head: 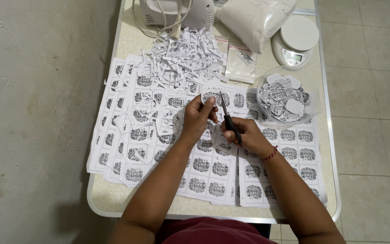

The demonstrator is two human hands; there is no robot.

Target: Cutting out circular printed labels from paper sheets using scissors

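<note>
Left hand (198, 118) pinches label (211, 96) against scissors (228, 118) in right hand (244, 134).

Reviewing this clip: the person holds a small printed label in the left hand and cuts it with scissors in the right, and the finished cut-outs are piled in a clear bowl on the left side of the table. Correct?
Not quite. The clear bowl of cut-outs sits on the right side of the table, below the kitchen scale, as the head view shows. The rest holds: the left hand holds the printed label and the right hand works the scissors.
</note>
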